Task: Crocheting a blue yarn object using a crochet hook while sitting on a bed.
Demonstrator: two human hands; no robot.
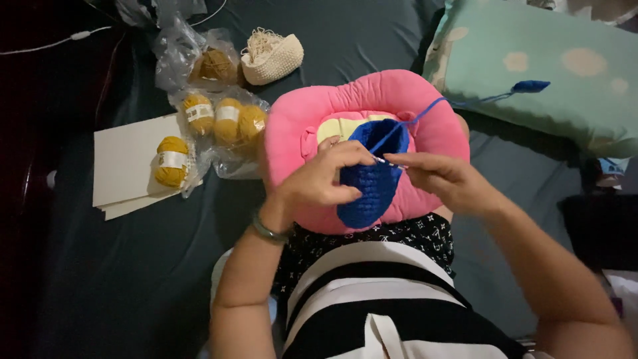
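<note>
Blue crocheted piece (372,179) sits on a pink cushion (299,133) in the lap. Left hand (319,183) pinches its edge with curled fingers, right hand (442,179) pinches the crochet hook (389,161) at the rim. Mustard yarn balls (226,119) lie nearby in plastic.

I see the left hand (318,181) pinching the blue crocheted piece (372,176) over a pink cushion (292,126) while the right hand (444,178) holds a crochet hook (389,161) at it (yellow yarn balls (214,121) lie nearby).
</note>
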